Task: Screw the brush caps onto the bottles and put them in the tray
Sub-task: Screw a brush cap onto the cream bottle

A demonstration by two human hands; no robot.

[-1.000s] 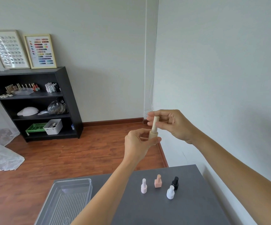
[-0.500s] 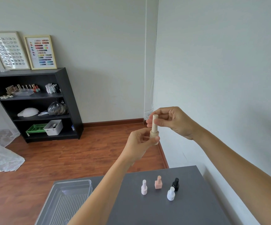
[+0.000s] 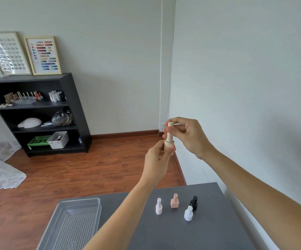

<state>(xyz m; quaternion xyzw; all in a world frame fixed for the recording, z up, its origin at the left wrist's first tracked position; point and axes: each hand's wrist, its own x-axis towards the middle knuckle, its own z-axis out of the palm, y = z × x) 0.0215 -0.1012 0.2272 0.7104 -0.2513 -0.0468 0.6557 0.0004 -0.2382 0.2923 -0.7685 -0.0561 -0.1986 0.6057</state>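
Little has shifted: both hands stay raised above the table point(image 3: 209, 231). Left hand point(image 3: 157, 160) clamps the cream bottle point(image 3: 168, 147) steady while right hand point(image 3: 187, 135) pinches its ribbed brush cap point(image 3: 169, 131) to twist. Four capped bottles point(image 3: 175, 206) wait beside the clear tray point(image 3: 73, 226).

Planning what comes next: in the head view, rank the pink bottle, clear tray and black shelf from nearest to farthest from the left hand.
From the left hand:
1. Pink bottle, on the table below it.
2. Clear tray, table's left edge.
3. Black shelf, across the room, far left.
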